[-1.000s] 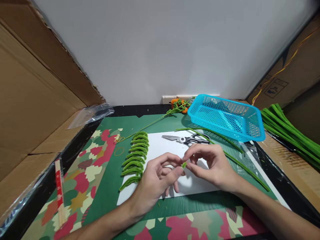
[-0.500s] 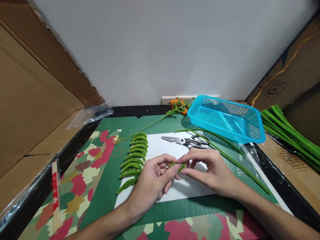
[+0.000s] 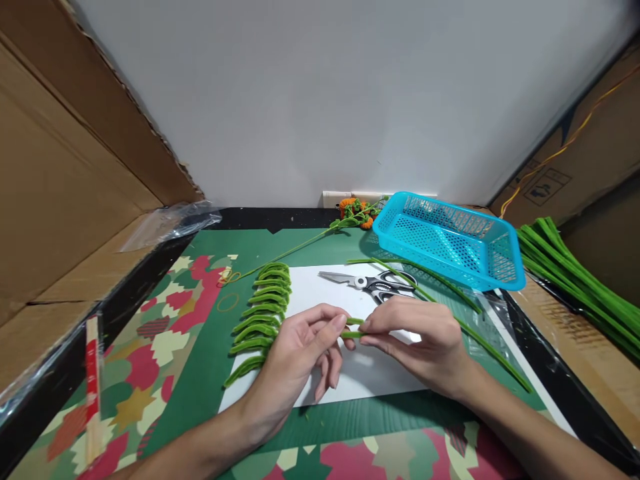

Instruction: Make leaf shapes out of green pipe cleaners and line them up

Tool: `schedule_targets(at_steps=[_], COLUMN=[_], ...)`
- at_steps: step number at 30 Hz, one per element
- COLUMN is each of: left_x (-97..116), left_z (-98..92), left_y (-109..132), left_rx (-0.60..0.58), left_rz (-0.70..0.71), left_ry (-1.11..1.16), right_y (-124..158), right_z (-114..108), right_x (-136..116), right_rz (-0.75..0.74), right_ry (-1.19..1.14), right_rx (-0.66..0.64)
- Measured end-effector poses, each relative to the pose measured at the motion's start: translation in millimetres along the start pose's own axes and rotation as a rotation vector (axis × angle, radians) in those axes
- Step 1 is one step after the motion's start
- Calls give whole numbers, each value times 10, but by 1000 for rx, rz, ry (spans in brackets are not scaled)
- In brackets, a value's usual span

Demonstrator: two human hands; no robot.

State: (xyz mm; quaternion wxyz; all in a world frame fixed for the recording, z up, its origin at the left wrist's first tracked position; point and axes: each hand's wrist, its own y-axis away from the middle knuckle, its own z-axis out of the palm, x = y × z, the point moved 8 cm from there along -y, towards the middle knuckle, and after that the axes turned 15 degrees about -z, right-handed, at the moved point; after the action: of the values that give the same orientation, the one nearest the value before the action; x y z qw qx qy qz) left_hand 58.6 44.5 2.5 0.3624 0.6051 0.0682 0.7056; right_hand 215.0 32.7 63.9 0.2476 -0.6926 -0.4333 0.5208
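A short green pipe cleaner, bent double into a loop, is stretched between my two hands above the white paper. My left hand pinches one end between thumb and forefinger, its other fingers loosely curled. The other end sits in the pinched fingertips of my right hand. Beside my left hand lies a row of several bent green pipe-cleaner leaves. Scissors with black and white handles rest on the paper just beyond my hands.
A blue perforated basket stands at the back right. Long green pipe cleaners lie right of the paper, with a thick bundle farther right. An orange flower on a stem lies behind. Wrapped chopsticks are at left.
My hands have drawn slightly apart, and the pipe cleaner between them now shows as a longer, straighter double strand. The view has shifted a little.
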Motion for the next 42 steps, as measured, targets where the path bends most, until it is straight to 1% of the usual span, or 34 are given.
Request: schedule_targets(at_steps=[2,4,7,10,14,18,21,24,28,35,39,42], left_x=[-2,-1,13,20,-10,-37,-28,-25,-58,-83,-78,-63], left_z=[22,26,-6,-37,-42,-31,-41,-31,-34,-30,-15,-12], left_y=[-7,-23,-50,-65,-69,-63,-51,-32,0,-11,-21,-24], left_rx=[-22,-34,-20,4,8,10,37,37,42,-4,-43,-42], left_rz=[9,28,74,98,71,51,58,62,53,53,43,49], left_ry=[8,29,56,33,-47,-116,-121,-152,-239,-272,-236,-196], right_y=[-10,-11,-11,-8,6,19,33,54,71,112,149,164], right_z=[6,15,49,74,81,101,143,188,185,197,202,232], right_x=[-40,-42,-47,-60,-58,-70,-76,-80,-79,-20,-17,-22], right_rz=[-61,-73,-91,-119,-133,-158,-158,-140,-112,-53,-75,-110], right_ry=[26,61,98,110,121,175,210,194,157,139,178,230], right_rx=[-24,-45,-81,-96,-99,-136,-196,-248,-238,-283,-282,-310])
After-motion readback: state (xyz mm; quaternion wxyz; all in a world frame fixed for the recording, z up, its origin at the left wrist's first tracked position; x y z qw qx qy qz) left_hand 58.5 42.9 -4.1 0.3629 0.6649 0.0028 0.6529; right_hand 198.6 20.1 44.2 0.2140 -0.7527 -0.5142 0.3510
